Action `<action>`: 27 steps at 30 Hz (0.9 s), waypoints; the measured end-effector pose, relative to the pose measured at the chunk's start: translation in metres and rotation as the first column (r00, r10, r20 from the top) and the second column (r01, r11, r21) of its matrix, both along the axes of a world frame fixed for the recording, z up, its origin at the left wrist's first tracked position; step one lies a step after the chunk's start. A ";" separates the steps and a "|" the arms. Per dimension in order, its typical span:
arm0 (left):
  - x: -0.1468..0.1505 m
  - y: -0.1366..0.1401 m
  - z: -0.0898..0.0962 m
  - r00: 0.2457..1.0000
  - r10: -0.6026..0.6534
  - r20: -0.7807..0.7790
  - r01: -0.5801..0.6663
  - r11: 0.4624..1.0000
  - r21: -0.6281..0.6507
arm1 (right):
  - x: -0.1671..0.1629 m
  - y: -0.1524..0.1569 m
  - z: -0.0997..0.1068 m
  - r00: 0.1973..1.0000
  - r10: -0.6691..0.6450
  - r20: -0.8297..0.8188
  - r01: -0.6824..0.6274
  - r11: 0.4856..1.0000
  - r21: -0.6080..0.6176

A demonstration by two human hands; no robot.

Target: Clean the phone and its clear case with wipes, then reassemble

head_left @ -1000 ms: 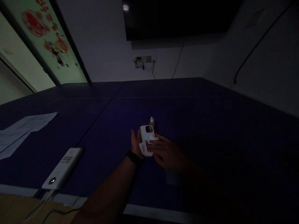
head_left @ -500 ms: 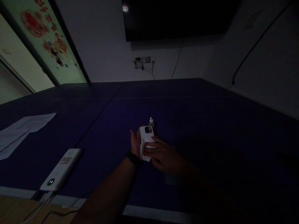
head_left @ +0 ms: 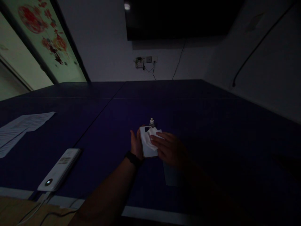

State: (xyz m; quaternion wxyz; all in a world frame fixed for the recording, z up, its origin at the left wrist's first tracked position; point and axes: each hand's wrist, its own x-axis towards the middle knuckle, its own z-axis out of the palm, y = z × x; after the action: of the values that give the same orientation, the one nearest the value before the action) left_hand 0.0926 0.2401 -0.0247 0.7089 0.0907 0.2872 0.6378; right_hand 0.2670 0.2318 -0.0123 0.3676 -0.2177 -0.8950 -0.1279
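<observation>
My left hand [head_left: 135, 145] supports a white phone case [head_left: 150, 153] from beneath, its thumb sticking out to the left. The case has a dark camera opening at its upper end, partly covered now. Whether a phone sits inside it I cannot tell. With its fingers, my right hand [head_left: 169, 150] presses a crumpled white tissue [head_left: 150, 141] onto the upper part of the case. A small bottle with a white cap [head_left: 151, 121] stands just beyond the case.
On the dark blue table [head_left: 105, 131], a white power bank [head_left: 60, 171] with cables lies left, near printed papers [head_left: 21, 127]. A flat dark item [head_left: 172, 175] lies under my right wrist. Beyond are a wall screen [head_left: 178, 18] and sockets [head_left: 149, 59].
My right hand has slid the tissue from the lower part of the case up toward the camera opening, baring the lower end. The left hand stays nearly in place.
</observation>
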 end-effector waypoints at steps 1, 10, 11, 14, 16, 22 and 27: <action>0.000 0.000 -0.001 1.000 0.014 0.013 -0.014 1.000 0.002 | -0.001 0.001 -0.003 0.997 0.045 0.063 -0.042 0.998 -0.039; -0.002 0.001 -0.004 1.000 0.001 0.007 -0.001 1.000 0.018 | 0.000 -0.004 -0.003 0.965 0.204 0.165 -0.145 0.939 -0.313; -0.003 0.002 -0.004 1.000 0.007 0.011 -0.007 1.000 0.014 | -0.002 -0.005 -0.002 0.966 0.194 0.169 -0.135 0.941 -0.311; -0.003 0.003 -0.005 0.999 0.050 0.001 -0.050 0.999 0.009 | -0.004 -0.005 -0.003 0.988 0.052 0.145 -0.009 0.959 -0.284; -0.004 0.003 -0.005 0.999 0.050 -0.019 -0.050 0.998 0.024 | -0.002 -0.004 -0.003 0.991 0.025 0.129 0.012 0.961 -0.275; -0.003 0.001 -0.001 1.000 0.023 -0.012 -0.023 0.999 0.023 | -0.001 -0.005 -0.004 0.987 0.079 0.137 -0.037 0.958 -0.285; -0.004 0.003 -0.005 1.000 0.029 -0.004 -0.028 0.999 0.038 | -0.001 -0.005 -0.004 0.989 0.050 0.141 -0.005 0.954 -0.300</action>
State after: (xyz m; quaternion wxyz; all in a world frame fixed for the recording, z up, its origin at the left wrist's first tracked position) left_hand 0.0884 0.2432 -0.0300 0.6972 0.1015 0.2779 0.6529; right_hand 0.2664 0.2265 -0.0163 0.2655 -0.2481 -0.9316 -0.0018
